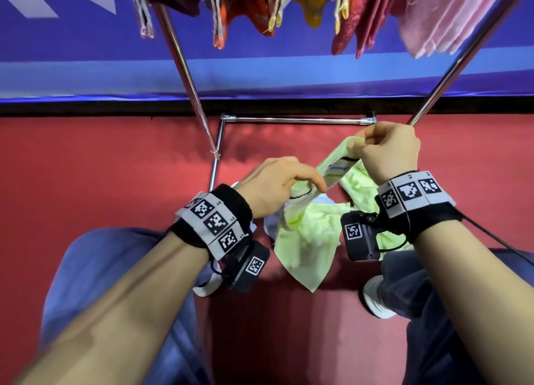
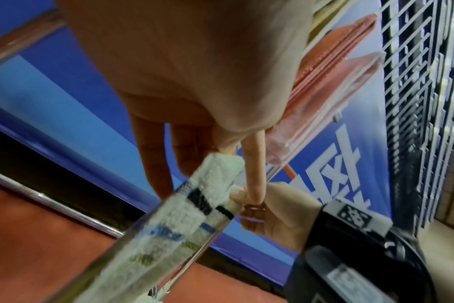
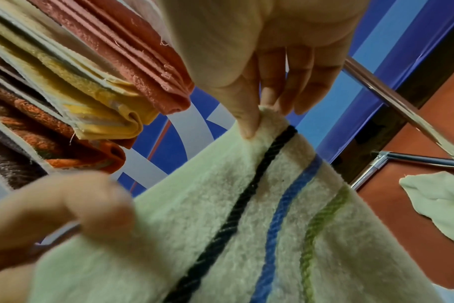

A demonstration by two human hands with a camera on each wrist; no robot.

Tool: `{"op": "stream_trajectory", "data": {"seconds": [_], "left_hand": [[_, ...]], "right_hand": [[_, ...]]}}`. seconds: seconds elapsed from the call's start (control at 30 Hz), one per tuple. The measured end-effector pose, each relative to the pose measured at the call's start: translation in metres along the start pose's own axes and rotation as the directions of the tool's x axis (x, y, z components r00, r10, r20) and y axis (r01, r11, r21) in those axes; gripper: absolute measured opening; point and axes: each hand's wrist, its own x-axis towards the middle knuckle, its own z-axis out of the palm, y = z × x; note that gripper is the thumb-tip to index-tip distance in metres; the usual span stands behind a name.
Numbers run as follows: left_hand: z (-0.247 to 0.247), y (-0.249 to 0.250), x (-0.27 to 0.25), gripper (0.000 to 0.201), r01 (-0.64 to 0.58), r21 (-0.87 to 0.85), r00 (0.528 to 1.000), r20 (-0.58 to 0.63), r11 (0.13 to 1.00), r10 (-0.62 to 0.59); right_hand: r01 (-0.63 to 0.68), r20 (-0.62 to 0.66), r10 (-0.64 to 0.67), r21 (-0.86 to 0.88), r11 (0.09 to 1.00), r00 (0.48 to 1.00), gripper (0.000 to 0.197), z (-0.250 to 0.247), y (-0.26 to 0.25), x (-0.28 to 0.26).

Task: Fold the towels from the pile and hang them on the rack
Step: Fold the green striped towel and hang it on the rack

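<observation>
A pale green towel (image 1: 306,240) with black, blue and green stripes (image 3: 272,215) is stretched between my two hands, low in front of the rack. My right hand (image 1: 357,145) pinches one corner between thumb and fingers, as the right wrist view (image 3: 259,116) also shows. My left hand (image 1: 316,186) curls over the same striped edge a short way left and grips it (image 2: 220,170). The rest of the towel hangs down crumpled below both wrists. Folded towels (image 1: 312,6) in maroon, orange, yellow, red and pink hang from the rack's top.
The rack's chrome legs (image 1: 187,75) slant down to a low crossbar (image 1: 297,121) on the red floor (image 1: 101,168). A blue banner (image 1: 72,52) stands behind. A whitish cloth (image 1: 271,224) lies under the green towel. My knees and a white shoe (image 1: 375,298) are below.
</observation>
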Motion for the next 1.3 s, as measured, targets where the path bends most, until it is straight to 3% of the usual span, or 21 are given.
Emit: {"op": "stream_trajectory", "data": {"seconds": [0.1, 0.23, 0.37, 0.43, 0.63, 0.87, 1.1, 1.23, 1.3], "left_hand": [[-0.003, -0.009, 0.001, 0.066, 0.170, 0.110, 0.984, -0.071, 0.979, -0.163], [-0.007, -0.020, 0.007, 0.057, 0.318, 0.021, 0.924, -0.231, 0.948, -0.305], [-0.007, -0.021, 0.009, 0.060, 0.321, -0.196, 0.880, -0.299, 0.927, -0.368], [-0.006, -0.021, 0.008, 0.059, 0.306, -0.257, 0.872, -0.312, 0.917, -0.378], [-0.001, -0.015, 0.009, 0.064, 0.310, -0.269, 0.891, -0.253, 0.912, -0.377], [0.007, -0.020, 0.012, 0.056, 0.257, -0.335, 0.923, -0.194, 0.907, -0.333], [0.010, -0.024, 0.014, 0.047, 0.245, -0.357, 0.919, -0.209, 0.901, -0.333], [0.008, -0.022, 0.014, 0.049, 0.267, -0.305, 0.911, -0.231, 0.914, -0.342], [0.006, -0.019, 0.012, 0.052, 0.265, -0.361, 0.909, -0.216, 0.894, -0.357]], "right_hand": [[0.042, 0.002, -0.042, -0.003, 0.999, 0.999, 0.011, -0.001, -0.003, -0.001], [0.176, 0.087, -0.177, 0.021, 0.984, 0.980, 0.011, 0.004, -0.012, -0.012], [0.462, 0.239, -0.449, 0.005, 0.887, 0.861, 0.016, 0.014, -0.019, -0.032], [0.518, 0.291, -0.510, 0.055, 0.854, 0.809, 0.024, 0.020, -0.020, -0.043], [0.510, 0.320, -0.530, 0.151, 0.847, 0.785, 0.022, 0.032, -0.020, -0.058], [0.463, 0.297, -0.500, 0.191, 0.866, 0.813, 0.020, 0.037, -0.018, -0.061], [0.473, 0.287, -0.508, 0.185, 0.861, 0.812, 0.021, 0.037, -0.018, -0.062], [0.441, 0.316, -0.499, 0.241, 0.865, 0.807, 0.022, 0.040, -0.015, -0.061], [0.415, 0.329, -0.493, 0.281, 0.865, 0.805, 0.027, 0.039, -0.014, -0.062]]}}
